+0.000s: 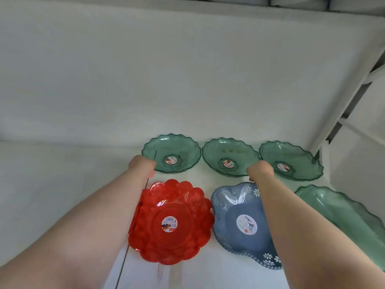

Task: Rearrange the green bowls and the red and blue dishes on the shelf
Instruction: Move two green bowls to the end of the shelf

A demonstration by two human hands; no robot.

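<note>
Three green bowls (171,153) line the far shelf (62,184); red dish (170,222) and blue dish (243,224) sit near. Left hand (142,164) touches the left bowl's rim, right hand (260,170) sits between the others; grips unclear. Rearrangement appears unfinished.

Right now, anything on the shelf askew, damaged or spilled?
Nothing damaged or spilled. Three green bowls sit upright in an even back row, the red dish and blue dish in front. Only the green tray at the right edge lies angled and partly out of frame.
</note>
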